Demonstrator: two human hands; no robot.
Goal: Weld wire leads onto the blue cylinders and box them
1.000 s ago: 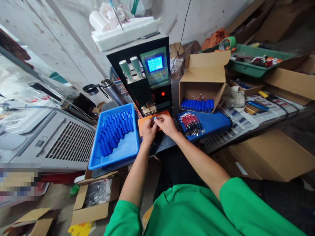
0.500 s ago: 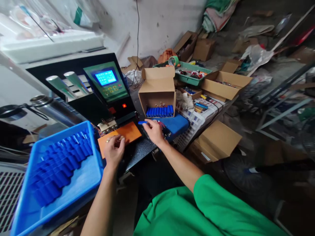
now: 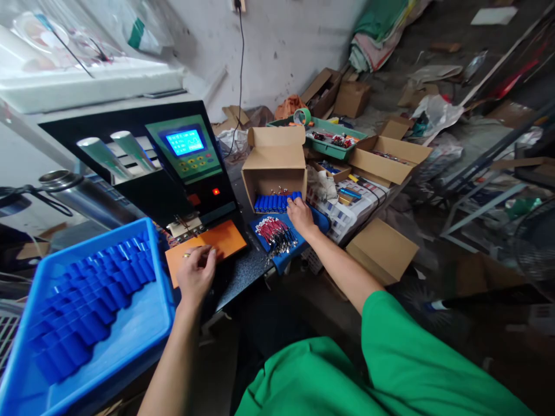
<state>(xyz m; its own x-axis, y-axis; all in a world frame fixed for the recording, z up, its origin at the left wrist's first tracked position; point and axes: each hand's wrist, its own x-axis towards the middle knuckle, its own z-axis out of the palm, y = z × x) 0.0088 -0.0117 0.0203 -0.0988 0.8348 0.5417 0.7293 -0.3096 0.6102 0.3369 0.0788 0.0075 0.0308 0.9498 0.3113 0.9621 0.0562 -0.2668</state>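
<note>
right hand point(image 3: 300, 215) closes on a blue cell point(image 3: 296, 196) at the cardboard box point(image 3: 274, 167); left hand point(image 3: 196, 273), loosely curled, rests on the orange plate point(image 3: 225, 238).

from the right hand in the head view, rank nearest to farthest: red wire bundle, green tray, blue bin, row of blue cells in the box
From the right hand:
1. row of blue cells, touching, in the open box
2. red wire bundle, just left
3. green tray, behind
4. blue bin, far left
</note>
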